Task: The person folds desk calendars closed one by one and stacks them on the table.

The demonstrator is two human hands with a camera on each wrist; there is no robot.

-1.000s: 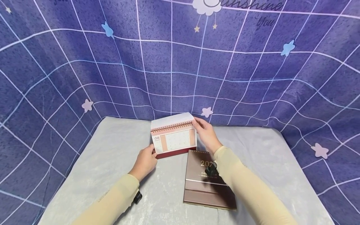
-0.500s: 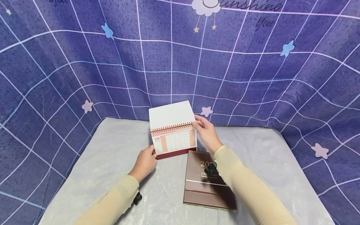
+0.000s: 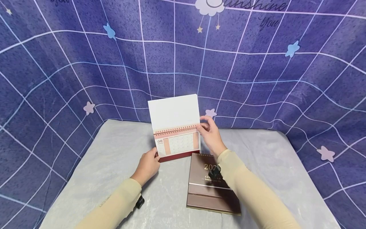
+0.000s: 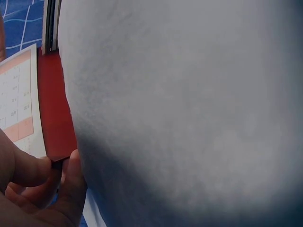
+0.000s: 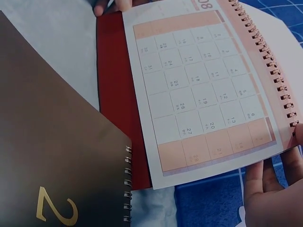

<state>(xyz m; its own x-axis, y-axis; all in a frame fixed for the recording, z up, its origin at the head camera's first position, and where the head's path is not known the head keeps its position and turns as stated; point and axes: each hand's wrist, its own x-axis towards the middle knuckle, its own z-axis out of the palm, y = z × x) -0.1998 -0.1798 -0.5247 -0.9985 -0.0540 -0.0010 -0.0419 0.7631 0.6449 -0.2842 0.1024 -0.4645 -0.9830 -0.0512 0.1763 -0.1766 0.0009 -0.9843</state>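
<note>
A spiral-bound desk calendar (image 3: pixel 181 143) stands tilted at the back of the table, its page marked 08 facing me above a dark red base (image 4: pixel 56 101). Above the coil a blank white page (image 3: pixel 173 113) stands up. My left hand (image 3: pixel 147 165) pinches the base's lower left corner between thumb and fingers. At the calendar's right edge, beside the coil, my right hand (image 3: pixel 212 135) grips it, thumb in front and fingers behind. Below that arm lies a brown calendar (image 3: pixel 200 190) with gold lettering, partly covered by the right sleeve and its shadow.
A pale grey cloth covers the table (image 3: pixel 100 165). Behind it hangs a purple-blue curtain (image 3: pixel 160 57) with grid lines and stars, close to the calendar's back. The brown calendar's coil touches or nearly touches the red base.
The white page has swung up over the coil from lying back and now stands nearly upright. Both hands have stayed about where they were. The brown calendar has not moved.
</note>
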